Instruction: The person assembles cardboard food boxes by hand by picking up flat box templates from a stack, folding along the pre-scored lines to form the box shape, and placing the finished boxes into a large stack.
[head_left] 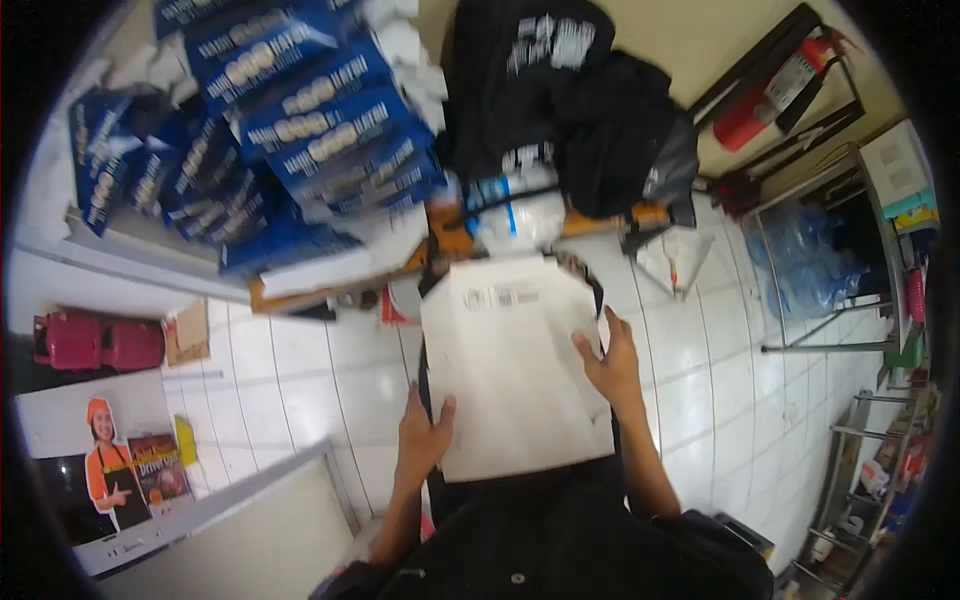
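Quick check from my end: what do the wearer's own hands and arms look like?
The left hand and right hand are gloveless, with no watch or bracelet visible. The forearms are bare below plain black sleeves; finer detail is blurred.

On the flat, white, paper-like piece (520,390) before you, locate the small dark emblem (474,297) and adjoining fine print near its far edge, too small to read. You will find blurred white capitals across the glossy blue packets (335,105), white print on the soft black bundle (490,95), a white label (791,81) on the red cylindrical fire extinguisher (742,124), and pale lettering on the dark rectangular poster (160,470).
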